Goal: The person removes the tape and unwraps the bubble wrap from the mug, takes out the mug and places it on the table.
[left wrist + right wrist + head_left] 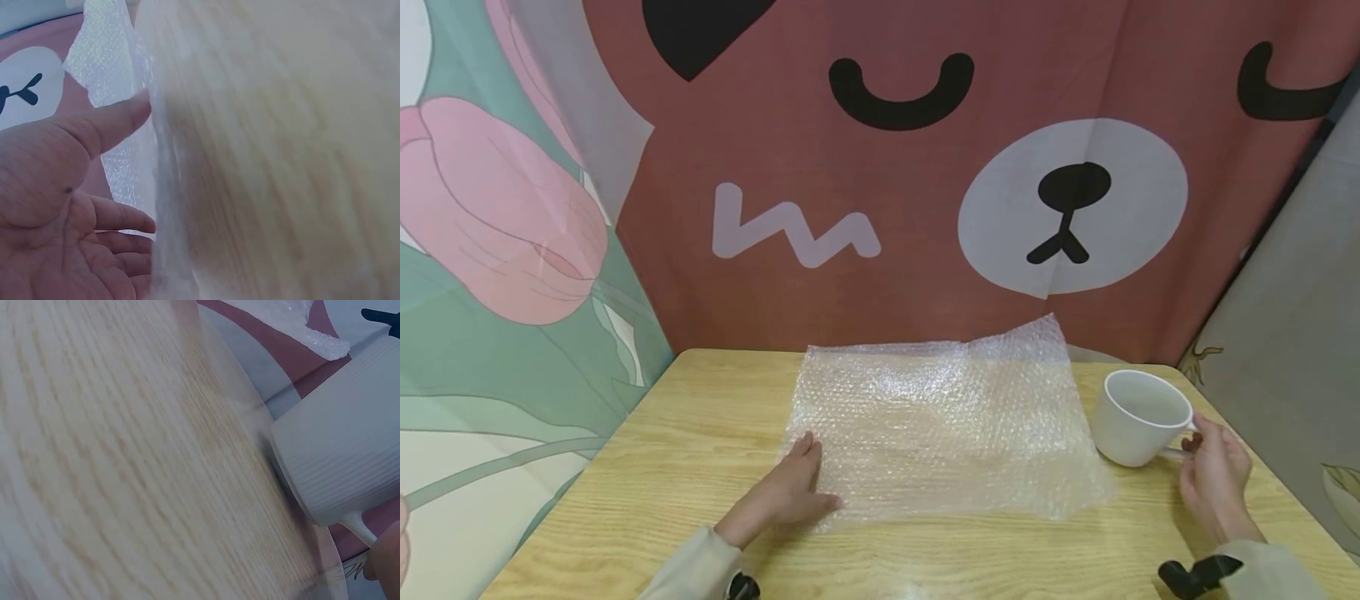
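A clear sheet of bubble wrap (940,433) lies spread over the wooden table, its far right corner lifted. My left hand (793,487) rests on its near left edge with fingers extended; in the left wrist view the thumb and fingertips of that hand (69,181) meet the edge of the sheet. At the right, a white mug (1138,421) stands upright beside the wrap. Its handle is pinched by my right hand (1217,475). The right wrist view shows the ribbed side of the mug (344,437) and fingers (384,562) at its handle.
The light wood table (700,433) has rounded far corners. Behind it hangs a reddish-brown cloth (917,275) with a cartoon bear face. A floral cloth (497,275) hangs on the left, and a grey one (1300,333) borders the right side.
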Demonstrator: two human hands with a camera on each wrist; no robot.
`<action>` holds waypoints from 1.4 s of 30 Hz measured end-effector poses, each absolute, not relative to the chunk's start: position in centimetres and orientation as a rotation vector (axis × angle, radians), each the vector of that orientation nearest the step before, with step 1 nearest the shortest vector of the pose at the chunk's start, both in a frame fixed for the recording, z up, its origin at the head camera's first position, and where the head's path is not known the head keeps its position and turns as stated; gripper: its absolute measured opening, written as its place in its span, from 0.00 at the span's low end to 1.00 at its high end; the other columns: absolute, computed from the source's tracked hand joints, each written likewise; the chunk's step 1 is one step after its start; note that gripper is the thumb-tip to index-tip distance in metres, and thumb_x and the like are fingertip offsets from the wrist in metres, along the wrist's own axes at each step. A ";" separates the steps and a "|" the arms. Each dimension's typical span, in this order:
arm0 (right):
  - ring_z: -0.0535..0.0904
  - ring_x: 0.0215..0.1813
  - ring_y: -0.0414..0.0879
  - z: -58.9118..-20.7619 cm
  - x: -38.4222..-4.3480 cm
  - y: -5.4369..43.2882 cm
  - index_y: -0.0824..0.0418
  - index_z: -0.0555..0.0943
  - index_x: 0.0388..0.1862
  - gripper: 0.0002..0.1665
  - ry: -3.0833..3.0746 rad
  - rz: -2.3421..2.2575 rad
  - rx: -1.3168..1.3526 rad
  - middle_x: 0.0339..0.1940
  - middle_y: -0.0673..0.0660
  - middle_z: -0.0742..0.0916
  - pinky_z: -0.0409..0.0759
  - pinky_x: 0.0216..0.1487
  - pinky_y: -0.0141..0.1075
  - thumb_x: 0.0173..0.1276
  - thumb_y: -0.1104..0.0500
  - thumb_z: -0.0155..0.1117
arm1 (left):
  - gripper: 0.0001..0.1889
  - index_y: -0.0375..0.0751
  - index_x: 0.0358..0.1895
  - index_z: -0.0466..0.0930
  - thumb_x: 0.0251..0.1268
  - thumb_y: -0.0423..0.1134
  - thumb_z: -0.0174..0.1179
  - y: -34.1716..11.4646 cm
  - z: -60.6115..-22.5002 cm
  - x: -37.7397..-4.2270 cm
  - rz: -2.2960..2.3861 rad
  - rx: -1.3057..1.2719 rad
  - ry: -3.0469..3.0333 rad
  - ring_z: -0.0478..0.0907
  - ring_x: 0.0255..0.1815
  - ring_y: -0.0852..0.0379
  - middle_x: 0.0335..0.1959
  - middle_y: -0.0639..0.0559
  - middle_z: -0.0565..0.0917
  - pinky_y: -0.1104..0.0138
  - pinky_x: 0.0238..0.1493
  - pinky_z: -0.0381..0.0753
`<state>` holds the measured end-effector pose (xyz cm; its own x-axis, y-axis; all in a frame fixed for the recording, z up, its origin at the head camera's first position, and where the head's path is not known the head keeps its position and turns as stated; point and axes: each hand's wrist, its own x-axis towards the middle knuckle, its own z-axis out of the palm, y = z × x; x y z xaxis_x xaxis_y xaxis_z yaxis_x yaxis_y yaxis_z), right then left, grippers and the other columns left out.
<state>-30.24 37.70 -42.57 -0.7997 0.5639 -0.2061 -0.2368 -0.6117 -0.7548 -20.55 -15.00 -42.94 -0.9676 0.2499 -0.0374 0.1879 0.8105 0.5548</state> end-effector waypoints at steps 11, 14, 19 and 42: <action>0.69 0.23 0.42 -43.0 -29.8 37.7 0.66 0.76 0.16 0.18 -1.046 2.408 -0.630 0.20 0.52 0.73 0.56 0.10 0.29 0.67 0.66 0.64 | 0.46 0.14 0.65 0.58 0.55 0.46 0.71 -15.1 -43.1 -20.7 0.863 0.344 2.861 0.51 0.70 0.28 0.69 0.21 0.53 0.43 0.68 0.53; 0.68 0.24 0.42 -43.2 -29.9 37.6 0.66 0.76 0.15 0.19 -1.051 2.392 -0.635 0.20 0.52 0.74 0.58 0.12 0.28 0.66 0.66 0.65 | 0.45 0.14 0.65 0.58 0.56 0.45 0.71 -15.0 -42.9 -20.6 0.871 0.330 2.845 0.50 0.71 0.28 0.70 0.21 0.52 0.43 0.69 0.52; 0.69 0.27 0.42 -43.3 -30.1 37.5 0.66 0.74 0.16 0.18 -1.049 2.376 -0.645 0.23 0.51 0.75 0.65 0.19 0.26 0.65 0.65 0.66 | 0.45 0.15 0.66 0.57 0.57 0.44 0.69 -14.8 -42.6 -20.5 0.866 0.298 2.822 0.49 0.71 0.29 0.70 0.22 0.52 0.43 0.69 0.51; 0.69 0.35 0.40 -43.3 -31.9 37.6 0.61 0.71 0.18 0.20 -1.574 2.128 -0.583 0.28 0.46 0.74 0.69 0.27 0.22 0.71 0.58 0.59 | 0.36 0.13 0.58 0.65 0.59 0.42 0.69 -14.3 -42.3 -20.8 0.821 0.290 2.815 0.48 0.70 0.25 0.69 0.18 0.50 0.43 0.69 0.50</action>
<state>-31.87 37.57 -43.33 -0.8202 0.5666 -0.0792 -0.0900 -0.2645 -0.9602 -20.85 -14.29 -42.26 -0.9618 0.2403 -0.1311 0.1320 0.8268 0.5467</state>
